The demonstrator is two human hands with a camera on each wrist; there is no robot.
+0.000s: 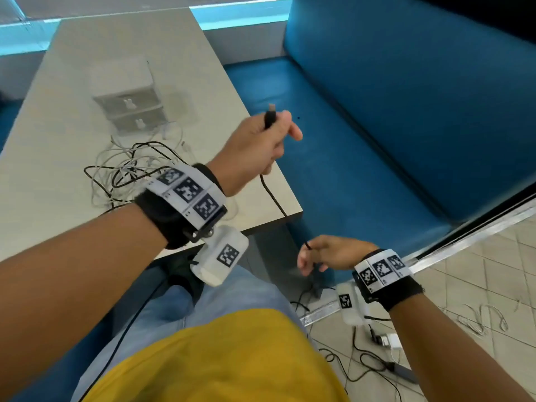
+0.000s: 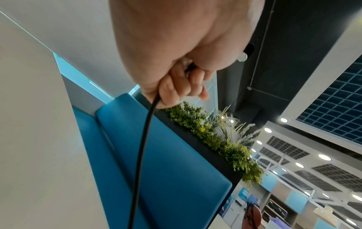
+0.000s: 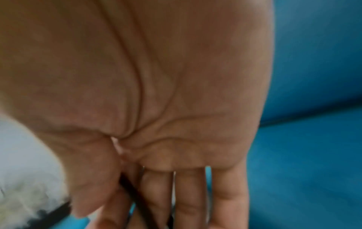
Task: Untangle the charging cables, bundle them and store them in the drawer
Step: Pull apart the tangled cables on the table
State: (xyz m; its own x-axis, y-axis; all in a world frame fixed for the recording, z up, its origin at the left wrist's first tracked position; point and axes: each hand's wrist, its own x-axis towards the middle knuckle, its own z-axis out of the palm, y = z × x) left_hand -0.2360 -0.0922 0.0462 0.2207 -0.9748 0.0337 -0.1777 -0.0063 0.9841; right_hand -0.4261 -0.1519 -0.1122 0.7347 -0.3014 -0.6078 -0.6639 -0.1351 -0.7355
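Blue bench seating (image 1: 406, 111) wraps the corner beside a pale worktop (image 1: 87, 68), which carries a small grey drawer unit (image 1: 130, 108) at its far side, both drawers closed, so storage has not begun. Just in front of it lies the tangle of white and black cables (image 1: 127, 169), probably left there to be sorted one at a time. One black cable (image 1: 272, 195) is drawn out past the worktop's edge. The left hand (image 1: 261, 143) holds its plug end up, fingers (image 2: 176, 91) curled round the cord, likely keeping that end clear of the heap. Lower down, the right hand (image 1: 327, 253) pinches the same cord between thumb and forefinger, the other fingers (image 3: 225, 193) straight, seemingly to run along its length and straighten it before bundling.
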